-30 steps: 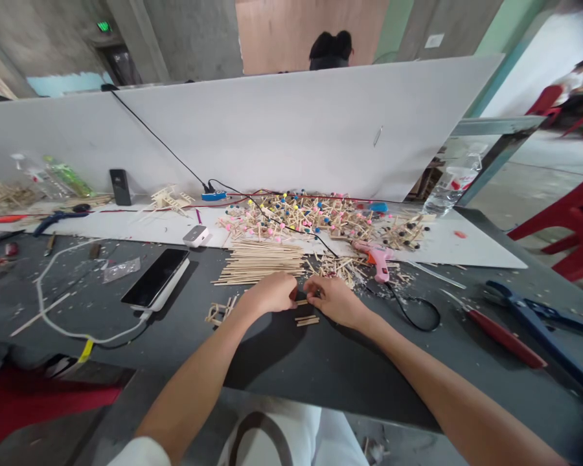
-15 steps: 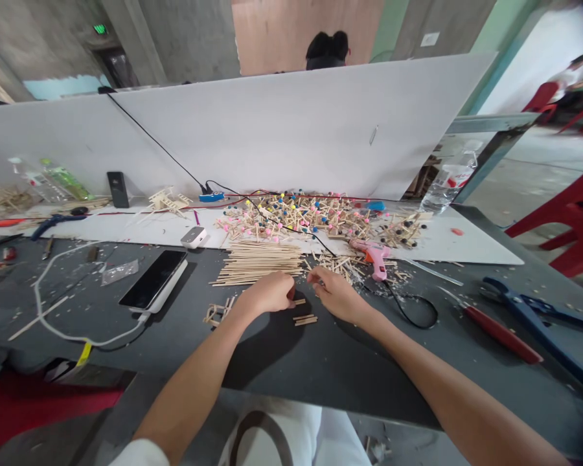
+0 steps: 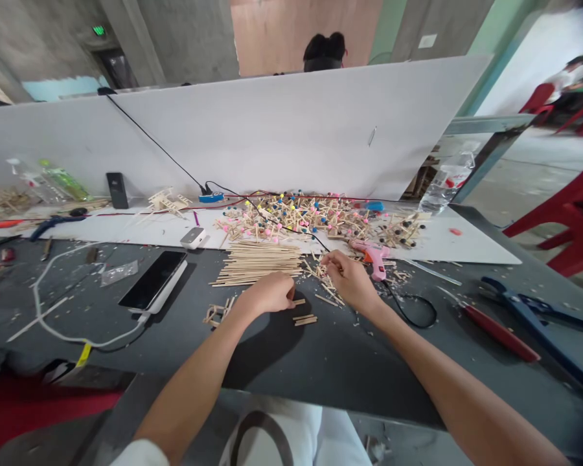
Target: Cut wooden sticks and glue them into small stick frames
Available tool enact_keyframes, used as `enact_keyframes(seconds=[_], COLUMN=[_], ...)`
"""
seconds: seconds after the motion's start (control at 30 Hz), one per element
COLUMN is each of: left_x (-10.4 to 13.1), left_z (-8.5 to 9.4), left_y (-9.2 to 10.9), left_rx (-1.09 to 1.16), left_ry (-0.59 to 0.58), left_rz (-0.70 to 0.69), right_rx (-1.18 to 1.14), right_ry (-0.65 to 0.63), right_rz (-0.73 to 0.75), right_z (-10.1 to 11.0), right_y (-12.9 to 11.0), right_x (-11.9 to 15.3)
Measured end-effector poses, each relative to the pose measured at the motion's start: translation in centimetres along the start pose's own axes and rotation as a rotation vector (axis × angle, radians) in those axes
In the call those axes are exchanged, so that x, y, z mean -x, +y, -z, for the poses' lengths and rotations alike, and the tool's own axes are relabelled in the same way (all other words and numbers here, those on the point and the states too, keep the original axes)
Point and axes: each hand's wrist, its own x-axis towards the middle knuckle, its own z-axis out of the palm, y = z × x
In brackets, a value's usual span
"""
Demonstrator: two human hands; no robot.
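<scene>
My left hand (image 3: 271, 291) is closed at the front right of a bundle of long thin wooden sticks (image 3: 257, 264). The end of a short wooden stick (image 3: 298, 301) pokes out from its fingertips. Several cut short sticks (image 3: 305, 320) lie side by side just in front. Over a scattered heap of short sticks (image 3: 323, 277), my right hand (image 3: 348, 277) has its fingers bent together; what they hold, if anything, is hidden. A small glued stick frame (image 3: 216, 313) rests left of my left forearm.
Behind lie many stick pieces with coloured ball ends (image 3: 291, 217). A pink glue gun (image 3: 376, 256), a red-handled tool (image 3: 500, 331) and blue-handled pliers (image 3: 529, 323) are on the right. To the left are a phone (image 3: 154, 278) and a white cable (image 3: 37, 298).
My right hand has moved right and slightly away from me, from near my left hand to over the heap of short sticks. My left hand stays in place.
</scene>
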Motion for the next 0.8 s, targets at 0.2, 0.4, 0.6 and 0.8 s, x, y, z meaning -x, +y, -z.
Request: enact_keyframes(seconds=[0.2, 0.4, 0.6, 0.8], left_x=[0.0, 0.1, 0.0, 0.0], left_z=[0.0, 0.2, 0.0, -0.1], left_y=[-0.1, 0.2, -0.1, -0.3], left_rx=[0.010, -0.002, -0.014, -0.019], left_ry=[0.001, 0.017, 0.003, 0.018], left_rz=[0.013, -0.005, -0.008, -0.033], right_rx=[-0.113, -0.054, -0.001, 0.132], right_ry=[0.244, 0.228, 0.059, -0.343], right_rz=[-0.053, -0.048, 0.054, 0.214], right_z=[1.2, 1.2, 0.2, -1.3], right_y=[-0.3, -0.2, 0.3, 0.4], right_x=[0.0, 0.0, 0.1, 0.6])
